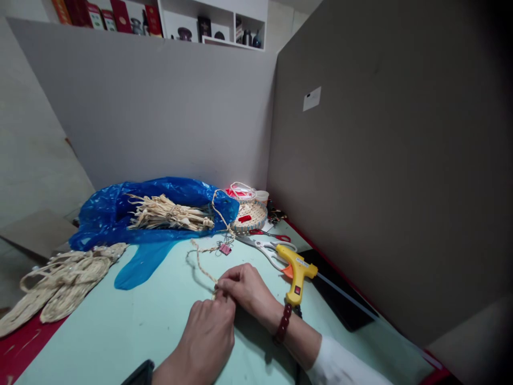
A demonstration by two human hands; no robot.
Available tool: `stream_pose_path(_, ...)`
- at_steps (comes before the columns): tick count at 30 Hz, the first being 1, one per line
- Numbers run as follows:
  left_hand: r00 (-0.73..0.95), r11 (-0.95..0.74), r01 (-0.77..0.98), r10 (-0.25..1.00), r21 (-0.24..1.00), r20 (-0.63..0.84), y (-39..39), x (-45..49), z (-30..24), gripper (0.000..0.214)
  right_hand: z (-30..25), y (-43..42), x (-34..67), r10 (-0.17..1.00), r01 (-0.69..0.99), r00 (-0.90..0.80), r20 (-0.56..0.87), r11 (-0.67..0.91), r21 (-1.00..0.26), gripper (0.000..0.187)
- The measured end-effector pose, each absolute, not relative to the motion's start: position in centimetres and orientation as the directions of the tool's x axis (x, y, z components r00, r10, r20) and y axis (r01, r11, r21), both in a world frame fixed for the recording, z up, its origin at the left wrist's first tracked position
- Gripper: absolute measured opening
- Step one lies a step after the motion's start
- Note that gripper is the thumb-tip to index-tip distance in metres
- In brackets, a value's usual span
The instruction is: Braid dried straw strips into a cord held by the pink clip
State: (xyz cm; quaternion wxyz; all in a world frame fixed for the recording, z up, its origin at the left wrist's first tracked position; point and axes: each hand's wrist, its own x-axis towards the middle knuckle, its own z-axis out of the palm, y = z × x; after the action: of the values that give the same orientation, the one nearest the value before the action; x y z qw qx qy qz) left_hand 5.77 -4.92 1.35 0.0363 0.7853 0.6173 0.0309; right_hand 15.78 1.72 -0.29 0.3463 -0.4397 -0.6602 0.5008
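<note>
My left hand [208, 334] and my right hand [245, 289] meet at the table's near middle, both closed in a pinch on the near end of a thin braided straw cord [199, 263]. The cord runs away from my fingers in a curve, passes a small pink binder clip [225, 248] and loops up toward a bundle of pale straw strips [168, 213]. That bundle lies on a crumpled blue plastic bag [120, 214]. A dark bead bracelet [282, 324] sits on my right wrist.
A yellow glue gun [297, 272], white-handled scissors [266, 248] and red-handled scissors [276, 236] lie right of my hands. A small woven tray [251, 215] stands at the back corner. Woven straw pieces [60, 280] lie at left. Grey partition walls [380, 160] close the back and right. A black flat object [340, 299] lies by the right wall.
</note>
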Motion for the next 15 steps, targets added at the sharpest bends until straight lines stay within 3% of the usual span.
stream_pose_path(3,0.231,-0.230,0.962,0.973,0.148,0.011,-5.4,5.0,1.9,0.036,-0.4,1.8,15.8,0.938,0.193,-0.347,0.011,0.083,-0.978,0.017)
stream_pose_path(5,0.189,-0.199,0.940,0.980,0.277,0.064,-5.4,3.7,2.3,0.030,-0.1,1.8,15.9,0.946,0.162,-0.324,0.015,0.071,-0.984,0.018)
stream_pose_path(8,-0.031,-0.054,0.864,0.987,0.500,0.160,-4.8,1.3,2.8,0.032,0.8,1.5,16.1,0.954,0.108,-0.299,0.029,0.064,-0.992,0.023)
stream_pose_path(11,-0.159,-0.047,0.664,0.966,0.746,0.203,-3.8,-0.2,2.7,0.024,1.6,0.8,16.0,0.949,0.064,-0.311,0.043,0.066,-0.996,0.025)
stream_pose_path(15,0.065,0.012,0.208,0.998,0.978,-0.026,-3.0,-0.1,1.9,0.029,1.9,-0.3,15.6,0.919,-0.008,-0.379,0.104,0.109,-0.994,0.027)
